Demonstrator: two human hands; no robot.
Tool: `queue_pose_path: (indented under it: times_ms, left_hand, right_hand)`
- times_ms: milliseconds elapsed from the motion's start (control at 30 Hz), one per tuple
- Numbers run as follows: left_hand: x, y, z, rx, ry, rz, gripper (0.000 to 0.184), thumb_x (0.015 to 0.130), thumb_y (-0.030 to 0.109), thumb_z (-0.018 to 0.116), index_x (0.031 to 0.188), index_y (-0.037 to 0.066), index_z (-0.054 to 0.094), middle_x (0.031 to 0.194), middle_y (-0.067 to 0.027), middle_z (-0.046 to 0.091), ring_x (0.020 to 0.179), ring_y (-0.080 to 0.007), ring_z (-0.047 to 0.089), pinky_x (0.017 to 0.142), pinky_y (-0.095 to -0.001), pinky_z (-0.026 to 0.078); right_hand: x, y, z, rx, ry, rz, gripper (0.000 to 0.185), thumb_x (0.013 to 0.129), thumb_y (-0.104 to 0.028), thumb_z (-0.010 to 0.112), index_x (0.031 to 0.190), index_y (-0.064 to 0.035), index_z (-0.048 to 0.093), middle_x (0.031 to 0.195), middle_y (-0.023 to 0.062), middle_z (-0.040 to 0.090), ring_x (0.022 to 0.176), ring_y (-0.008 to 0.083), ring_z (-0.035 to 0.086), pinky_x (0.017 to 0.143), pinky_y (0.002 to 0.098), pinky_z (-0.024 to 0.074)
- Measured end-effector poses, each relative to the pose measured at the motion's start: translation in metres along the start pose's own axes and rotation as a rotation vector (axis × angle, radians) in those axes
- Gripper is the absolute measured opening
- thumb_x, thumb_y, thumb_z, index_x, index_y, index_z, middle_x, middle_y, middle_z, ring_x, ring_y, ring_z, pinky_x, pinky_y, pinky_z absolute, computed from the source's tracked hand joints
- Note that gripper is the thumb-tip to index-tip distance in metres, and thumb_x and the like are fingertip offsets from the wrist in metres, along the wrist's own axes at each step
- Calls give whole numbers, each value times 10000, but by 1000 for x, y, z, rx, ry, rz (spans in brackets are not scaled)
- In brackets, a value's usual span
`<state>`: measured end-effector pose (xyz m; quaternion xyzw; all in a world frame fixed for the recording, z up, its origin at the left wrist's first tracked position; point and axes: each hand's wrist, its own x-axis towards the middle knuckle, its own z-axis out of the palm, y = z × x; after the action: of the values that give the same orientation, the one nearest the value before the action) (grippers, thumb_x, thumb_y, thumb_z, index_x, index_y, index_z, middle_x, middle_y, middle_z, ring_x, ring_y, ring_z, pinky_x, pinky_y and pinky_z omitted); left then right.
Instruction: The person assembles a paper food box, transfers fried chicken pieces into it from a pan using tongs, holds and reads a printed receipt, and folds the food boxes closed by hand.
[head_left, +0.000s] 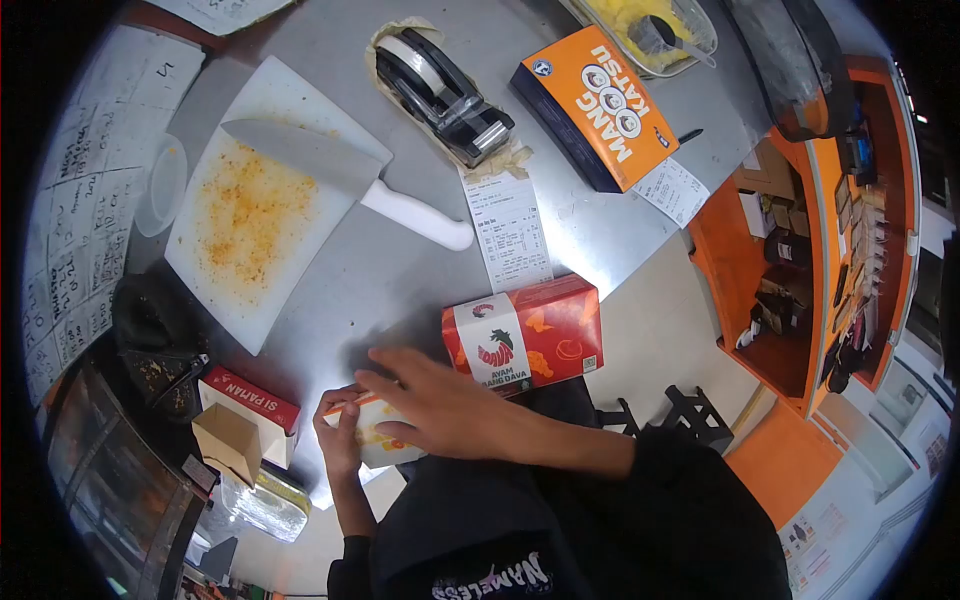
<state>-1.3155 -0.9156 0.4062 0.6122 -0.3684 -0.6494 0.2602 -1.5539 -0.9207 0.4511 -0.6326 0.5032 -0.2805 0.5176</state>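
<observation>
My left hand [341, 432] grips the left side of a small white and yellow cardboard box [378, 446] close to my body at the table's front edge. My right hand [440, 405] lies across the same box with its fingers spread, thumb against the printed face. Its fingertips reach past the box's far edge and are slightly blurred. Much of the box is hidden under this hand. Just beyond my right forearm, a red and white carton [545, 330] printed "Ayam" and "Dava" rests at the table edge.
A white cutting board [215, 260] with orange crumbs carries a large white-handled knife [415, 215]. Behind are a tape dispenser [440, 90], a receipt [510, 235], an orange box [605, 110] and a tub of yellow food [690, 30]. An open red box [250, 400] stands left.
</observation>
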Motion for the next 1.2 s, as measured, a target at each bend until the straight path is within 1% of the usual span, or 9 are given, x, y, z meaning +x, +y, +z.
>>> queue_pose_path:
  times_ms: [133,233,433,533,633,800,933,1067,1200]
  left_hand:
    - [-2,15,-6,72,-60,40,236,844,182,714,924,10,574,1036,-144,651,939,-190,608,879,-339,479]
    - [2,21,-4,83,-110,29,217,833,126,717,938,14,563,1031,-130,648,936,-178,602,869,-327,481]
    - [8,29,4,81,-261,31,251,850,82,667,1061,30,542,1077,-131,627,958,-162,586,875,-303,472]
    - [-1,40,-1,-44,-309,9,461,868,166,652,1270,28,472,1138,-141,599,1017,-184,584,913,-296,451]
    - [-16,41,-13,-308,-345,63,668,866,258,651,1415,33,343,1174,-140,581,1102,-221,567,943,-293,432]
    - [-42,4,7,-451,-82,163,922,835,349,708,1483,43,128,1429,-169,347,1266,-287,460,1048,-425,403]
    - [-63,3,75,-425,212,429,945,790,-31,635,1505,117,36,1437,-175,335,1324,-312,375,1100,-473,321]
    - [-55,0,120,-442,454,531,918,803,-22,640,1465,122,21,1387,-184,371,1283,-318,404,1087,-477,334]
    - [-53,41,136,-624,615,280,898,825,10,690,1445,93,46,1352,-220,387,1227,-285,449,1018,-443,425]
  right_hand:
    - [14,3,20,274,-407,275,458,962,-290,504,1382,-124,426,1209,238,495,1128,398,513,965,438,419]
    - [14,8,19,202,-424,237,463,983,-323,464,1401,-126,426,1109,222,533,1028,382,550,910,429,439]
    - [-5,13,21,254,-267,153,433,993,-336,436,1381,-147,468,977,255,566,951,400,555,870,445,431]
    - [-18,12,33,305,-104,215,449,995,-337,492,1371,-92,499,980,149,556,935,225,559,855,319,438]
    - [-26,0,38,423,21,324,458,1000,-322,499,1383,-71,477,924,88,526,874,149,511,804,284,430]
    - [-24,-16,43,709,253,347,486,997,-325,517,1390,-44,461,953,-8,525,823,50,491,675,189,424]
    - [-10,-9,44,996,288,346,491,996,-319,520,1398,-46,453,1134,13,561,968,67,526,806,218,448]
    - [-1,-9,46,1050,267,354,499,996,-315,520,1404,-37,444,1256,62,552,1113,104,510,956,257,406]
    - [-8,-18,37,933,226,333,482,1001,-303,511,1397,-34,452,1299,102,526,1201,131,456,1010,280,372]
